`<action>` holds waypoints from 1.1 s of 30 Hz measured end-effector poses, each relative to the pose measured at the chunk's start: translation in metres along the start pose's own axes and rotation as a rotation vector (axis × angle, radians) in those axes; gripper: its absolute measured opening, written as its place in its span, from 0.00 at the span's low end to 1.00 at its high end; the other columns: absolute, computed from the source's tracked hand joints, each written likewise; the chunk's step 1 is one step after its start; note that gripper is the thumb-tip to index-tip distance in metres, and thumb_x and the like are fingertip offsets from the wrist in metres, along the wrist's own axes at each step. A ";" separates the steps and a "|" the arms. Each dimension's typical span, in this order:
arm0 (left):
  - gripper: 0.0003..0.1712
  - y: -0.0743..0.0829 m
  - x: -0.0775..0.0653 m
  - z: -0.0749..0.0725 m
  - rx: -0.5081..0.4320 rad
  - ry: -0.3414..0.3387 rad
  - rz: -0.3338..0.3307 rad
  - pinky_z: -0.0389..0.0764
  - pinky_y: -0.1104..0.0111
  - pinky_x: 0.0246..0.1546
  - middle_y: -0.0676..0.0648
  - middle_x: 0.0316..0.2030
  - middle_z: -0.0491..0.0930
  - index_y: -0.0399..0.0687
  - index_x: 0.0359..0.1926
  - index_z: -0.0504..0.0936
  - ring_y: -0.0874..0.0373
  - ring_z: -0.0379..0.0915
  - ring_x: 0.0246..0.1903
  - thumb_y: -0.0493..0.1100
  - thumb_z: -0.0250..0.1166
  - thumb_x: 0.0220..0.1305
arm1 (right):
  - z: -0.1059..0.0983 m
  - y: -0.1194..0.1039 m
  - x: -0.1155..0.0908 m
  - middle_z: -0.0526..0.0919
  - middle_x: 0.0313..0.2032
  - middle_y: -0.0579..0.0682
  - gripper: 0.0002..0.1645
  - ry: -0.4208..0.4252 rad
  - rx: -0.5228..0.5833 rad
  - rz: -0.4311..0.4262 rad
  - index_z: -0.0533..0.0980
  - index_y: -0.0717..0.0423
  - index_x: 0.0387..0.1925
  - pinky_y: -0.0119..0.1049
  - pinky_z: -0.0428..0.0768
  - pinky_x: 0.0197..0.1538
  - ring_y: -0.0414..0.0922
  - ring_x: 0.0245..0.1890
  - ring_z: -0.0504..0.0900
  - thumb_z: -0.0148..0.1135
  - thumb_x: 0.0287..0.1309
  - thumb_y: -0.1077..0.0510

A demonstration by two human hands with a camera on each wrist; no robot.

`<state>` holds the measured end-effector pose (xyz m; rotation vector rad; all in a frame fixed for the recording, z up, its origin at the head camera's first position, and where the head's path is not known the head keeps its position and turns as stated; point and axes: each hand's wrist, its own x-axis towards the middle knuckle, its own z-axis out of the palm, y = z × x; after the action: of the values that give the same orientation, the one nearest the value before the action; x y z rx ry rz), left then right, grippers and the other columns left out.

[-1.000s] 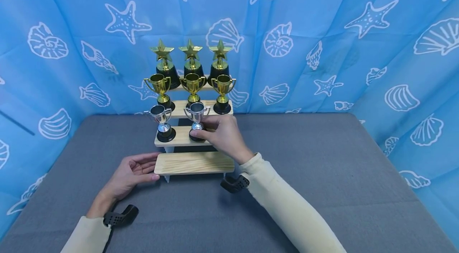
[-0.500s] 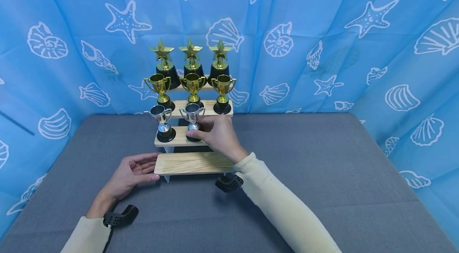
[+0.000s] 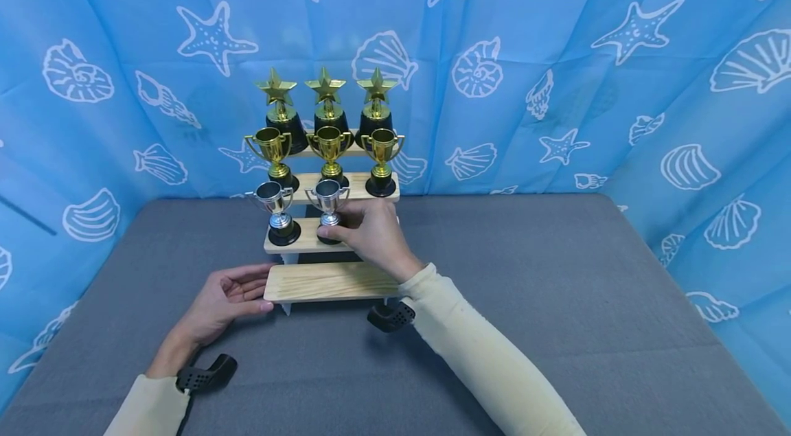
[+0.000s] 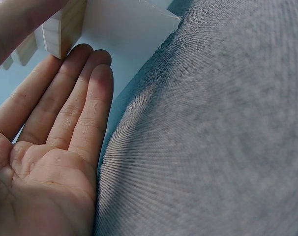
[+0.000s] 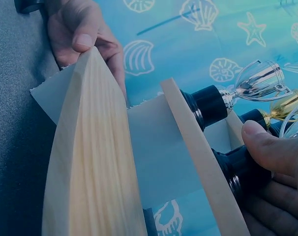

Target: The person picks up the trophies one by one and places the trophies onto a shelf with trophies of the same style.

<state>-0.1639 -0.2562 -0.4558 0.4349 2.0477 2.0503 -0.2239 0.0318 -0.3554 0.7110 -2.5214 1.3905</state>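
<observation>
In the head view, my right hand point(image 3: 375, 235) pinches the black base of a silver trophy cup point(image 3: 328, 194) from the right. That cup stands upright at the middle of the second-lowest shelf. A matching silver trophy cup point(image 3: 274, 199) is on its left; the right wrist view shows this silver cup point(image 5: 259, 81) too. My left hand point(image 3: 219, 304) holds the left end of the lowest wooden shelf point(image 3: 330, 281) of a tiered display stand, thumb at the front corner and fingers at the back. In the left wrist view, the fingers point(image 4: 90, 105) are fairly straight against the shelf's end point(image 4: 65, 29).
Gold trophy cups point(image 3: 331, 144) line the shelf above, and gold star trophies point(image 3: 325, 89) occupy the top shelf. The stand rests on a grey cloth-covered table point(image 3: 525, 285). Behind it hangs a blue curtain point(image 3: 525, 44) with shells and starfish.
My right hand has shifted the silver cup slightly left along its shelf, closer to the other silver cup. The left hand has stayed at the shelf's end.
</observation>
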 end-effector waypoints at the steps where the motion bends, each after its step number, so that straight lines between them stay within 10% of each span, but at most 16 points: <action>1: 0.42 0.000 0.000 0.000 -0.005 -0.003 0.005 0.80 0.67 0.59 0.44 0.59 0.79 0.14 0.67 0.59 0.61 0.79 0.56 0.22 0.70 0.56 | 0.000 0.000 0.000 0.90 0.36 0.46 0.15 -0.001 0.000 -0.001 0.89 0.53 0.40 0.25 0.82 0.31 0.30 0.29 0.82 0.80 0.50 0.52; 33: 0.40 -0.001 -0.001 -0.001 -0.018 -0.008 0.023 0.80 0.68 0.58 0.51 0.57 0.81 0.13 0.66 0.60 0.61 0.79 0.56 0.21 0.69 0.55 | -0.001 -0.001 -0.004 0.90 0.41 0.48 0.19 -0.007 0.057 -0.001 0.88 0.55 0.44 0.27 0.86 0.39 0.39 0.35 0.87 0.81 0.50 0.53</action>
<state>-0.1636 -0.2574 -0.4573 0.4646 2.0278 2.0751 -0.2198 0.0342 -0.3558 0.7283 -2.4950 1.4676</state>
